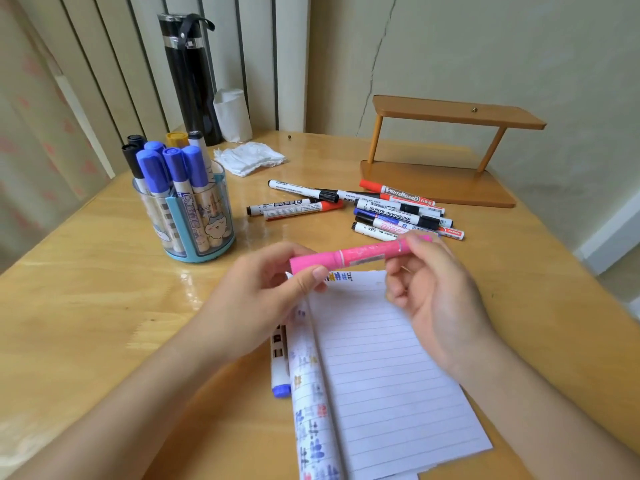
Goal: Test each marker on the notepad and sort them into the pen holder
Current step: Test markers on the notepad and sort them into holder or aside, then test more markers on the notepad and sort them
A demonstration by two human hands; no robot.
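A pink marker [349,257] lies level between both hands, above the top edge of the lined notepad [384,368]. My left hand [256,303] pinches its cap end and my right hand [433,289] grips its barrel end. The clear pen holder [188,216] with a blue base stands at the left, filled with several blue and black markers. A loose pile of markers [391,211] lies beyond the notepad. A blue-capped marker [280,362] lies beside the pad's left edge, partly under my left hand.
A black flask [188,74] and a white paper roll [232,114] stand at the back. A crumpled tissue [249,161] lies near them. A wooden two-tier stand [446,150] sits at the back right. The wooden table [86,289] ends close on the right.
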